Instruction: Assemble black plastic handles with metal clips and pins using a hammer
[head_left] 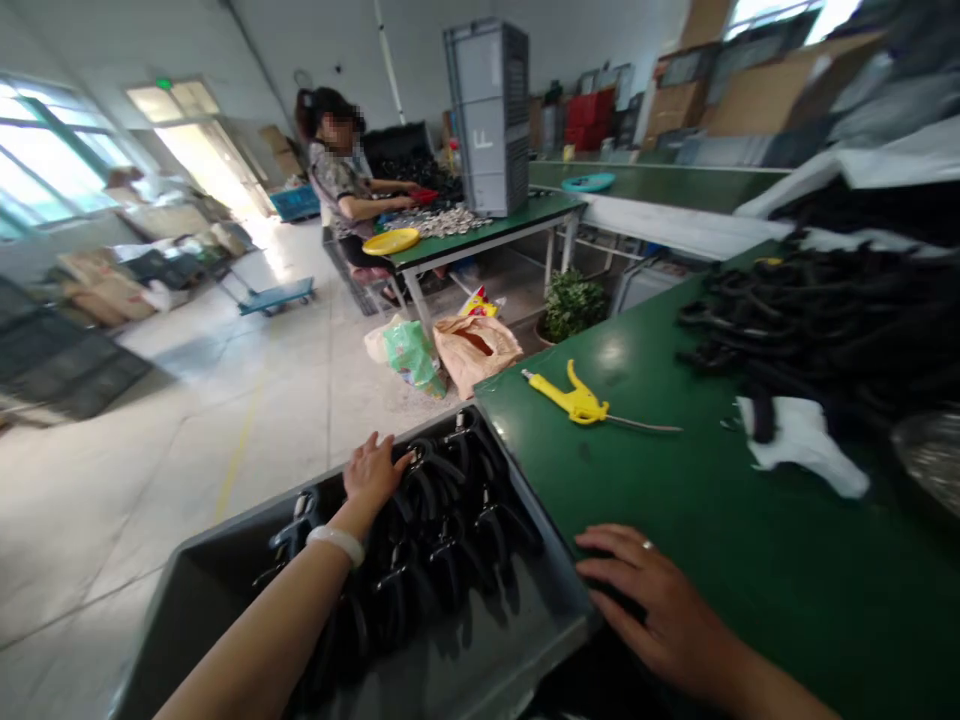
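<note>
My left hand (373, 472) reaches over a grey bin (544, 625), near its far rim, with a pale bracelet on the wrist. Its fingers are apart, and the thumb is beside the metal tip of a black curved part (426, 485); whether they touch I cannot tell. Several such black parts with shiny metal ends lie in rows inside the bin. On the green table (720, 560), at the edge beside the bin, rests my right hand (649, 595), fingers spread and holding nothing. A yellow air blow gun (574, 398) with a thin metal nozzle lies farther back.
Black parts (817, 310) are heaped at the table's right, near a white cloth or bag (806, 440). Beyond the bin stand sacks (474, 352) and a potted plant (574, 305). A co-worker (345, 185) sits at another table, near stacked grey crates (487, 120).
</note>
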